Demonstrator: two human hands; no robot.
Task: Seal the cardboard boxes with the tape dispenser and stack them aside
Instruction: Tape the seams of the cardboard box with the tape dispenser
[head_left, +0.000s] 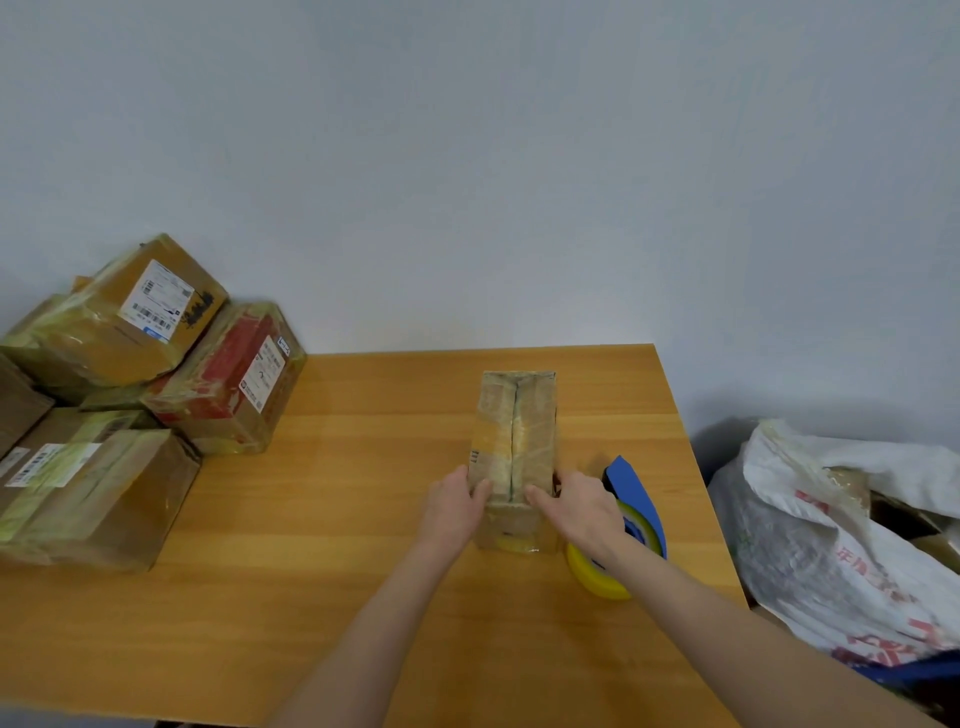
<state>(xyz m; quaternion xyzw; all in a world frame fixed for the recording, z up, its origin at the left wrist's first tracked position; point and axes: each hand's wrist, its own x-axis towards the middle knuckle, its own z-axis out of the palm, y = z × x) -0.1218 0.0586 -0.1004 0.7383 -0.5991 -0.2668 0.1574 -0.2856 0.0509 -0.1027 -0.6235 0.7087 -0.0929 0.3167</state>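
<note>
A narrow cardboard box (514, 431) lies lengthwise on the wooden table (363, 519), its top flaps closed with a seam down the middle and old tape over it. My left hand (453, 509) holds the box's near left corner, thumb on top. My right hand (582, 512) holds the near right corner, fingers lying over the top flap. A blue tape dispenser (636, 499) with a yellow tape roll (595, 574) sits on the table just right of the box, partly hidden behind my right hand and wrist.
Several taped boxes (156, 364) are piled at the table's left side, one red (234, 379). Off the table's right edge stands a white woven sack (831, 545) with more cardboard inside. A plain wall rises behind the table.
</note>
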